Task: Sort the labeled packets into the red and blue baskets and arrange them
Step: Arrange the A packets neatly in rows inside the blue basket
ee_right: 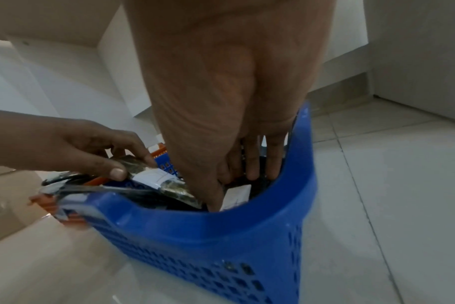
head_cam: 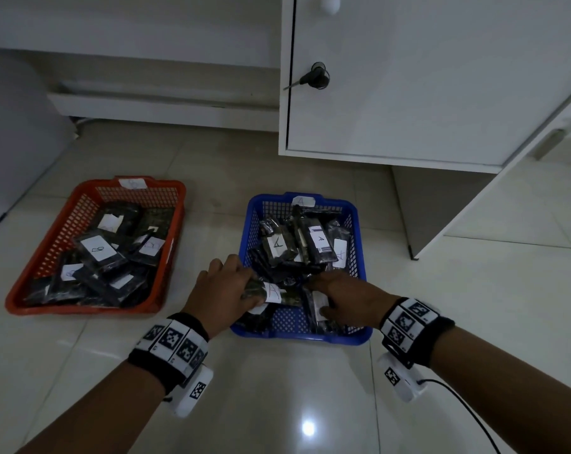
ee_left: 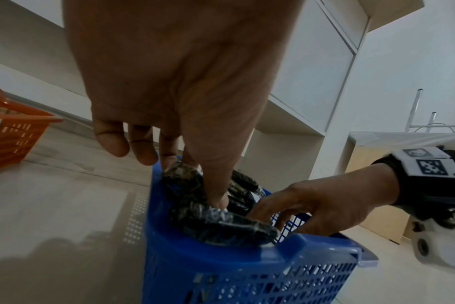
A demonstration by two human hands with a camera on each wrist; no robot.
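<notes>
The blue basket (head_cam: 359, 290), tagged A, holds several dark packets with white A labels. My left hand (head_cam: 251, 286) grips a dark packet with an A label (head_cam: 272, 291) over the basket's near left corner; the left wrist view shows thumb and fingers pinching the packet (ee_left: 185, 181). My right hand (head_cam: 313, 296) is inside the basket's near right part. Its thumb lies on one side and its fingers (ee_right: 252, 168) on the other of a white-labelled packet (ee_right: 238, 194) standing on edge. The red basket (head_cam: 48, 257) at left holds several B-labelled packets.
Both baskets sit on a glossy tiled floor (head_cam: 277, 388). A white cabinet with a key in its door (head_cam: 313, 77) stands behind the blue basket, its side panel reaching the floor at right. A white low drawer unit (head_cam: 163, 106) runs behind the red basket.
</notes>
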